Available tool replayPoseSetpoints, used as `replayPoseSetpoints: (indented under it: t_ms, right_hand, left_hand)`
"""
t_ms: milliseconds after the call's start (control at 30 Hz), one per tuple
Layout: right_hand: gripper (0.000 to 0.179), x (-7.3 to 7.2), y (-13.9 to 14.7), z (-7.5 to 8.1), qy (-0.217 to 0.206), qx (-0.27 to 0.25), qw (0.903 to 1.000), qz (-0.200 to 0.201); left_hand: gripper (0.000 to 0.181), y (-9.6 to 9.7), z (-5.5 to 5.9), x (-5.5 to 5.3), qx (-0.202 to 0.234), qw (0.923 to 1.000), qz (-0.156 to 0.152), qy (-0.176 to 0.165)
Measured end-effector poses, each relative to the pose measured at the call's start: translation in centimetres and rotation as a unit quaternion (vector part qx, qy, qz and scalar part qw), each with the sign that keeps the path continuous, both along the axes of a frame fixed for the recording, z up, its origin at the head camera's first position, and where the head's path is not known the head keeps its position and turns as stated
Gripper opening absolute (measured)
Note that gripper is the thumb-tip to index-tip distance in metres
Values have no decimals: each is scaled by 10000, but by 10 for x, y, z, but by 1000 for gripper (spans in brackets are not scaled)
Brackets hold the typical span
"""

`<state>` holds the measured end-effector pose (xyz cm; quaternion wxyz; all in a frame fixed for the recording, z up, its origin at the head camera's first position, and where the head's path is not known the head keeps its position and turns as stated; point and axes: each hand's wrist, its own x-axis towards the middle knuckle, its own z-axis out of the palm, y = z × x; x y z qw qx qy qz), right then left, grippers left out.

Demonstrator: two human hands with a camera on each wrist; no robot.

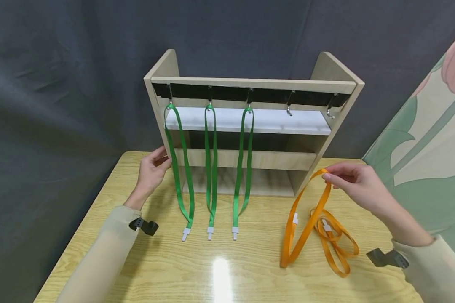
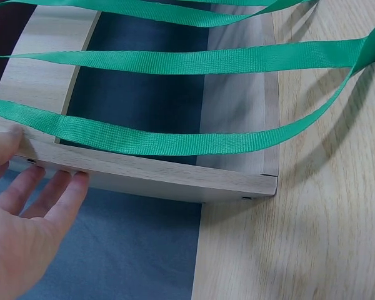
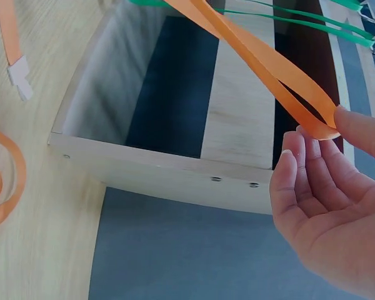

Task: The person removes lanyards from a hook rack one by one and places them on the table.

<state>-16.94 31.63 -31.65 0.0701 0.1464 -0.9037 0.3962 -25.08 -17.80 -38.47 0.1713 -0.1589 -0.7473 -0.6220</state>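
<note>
Between thumb and fingertips my right hand (image 1: 360, 185) pinches the top of an orange lanyard (image 1: 287, 246), whose loop hangs down to the table. A second orange lanyard (image 1: 341, 272) lies coiled beside it, its white clip showing. At the left side of a wooden rack (image 1: 246, 158), my left hand (image 1: 151, 174) grips the side panel (image 2: 175, 175), thumb on its front edge and fingers against the outer face. Three green lanyards (image 1: 188, 176) with white clips hang from the rack's left, second and middle hooks.
Two bare metal hooks (image 1: 289, 110) stick out at the right of the black strip (image 1: 231, 91). The rack stands on a light wood table (image 1: 167, 269) before a dark curtain (image 1: 235, 38). A flower-patterned cloth (image 1: 428, 168) hangs on the right.
</note>
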Motion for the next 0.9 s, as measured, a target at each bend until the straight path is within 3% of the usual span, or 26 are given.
replayPoseSetpoints:
  t_ms: [433, 900]
  right_hand:
    - [20, -9, 0, -15, 140, 418, 9990, -77]
    - [24, -14, -2, -34, -162, 499, 9986, -92]
  left_hand:
    - [39, 1, 1, 1, -22, 10000, 16, 31]
    - [39, 0, 1, 1, 3, 10000, -39, 82]
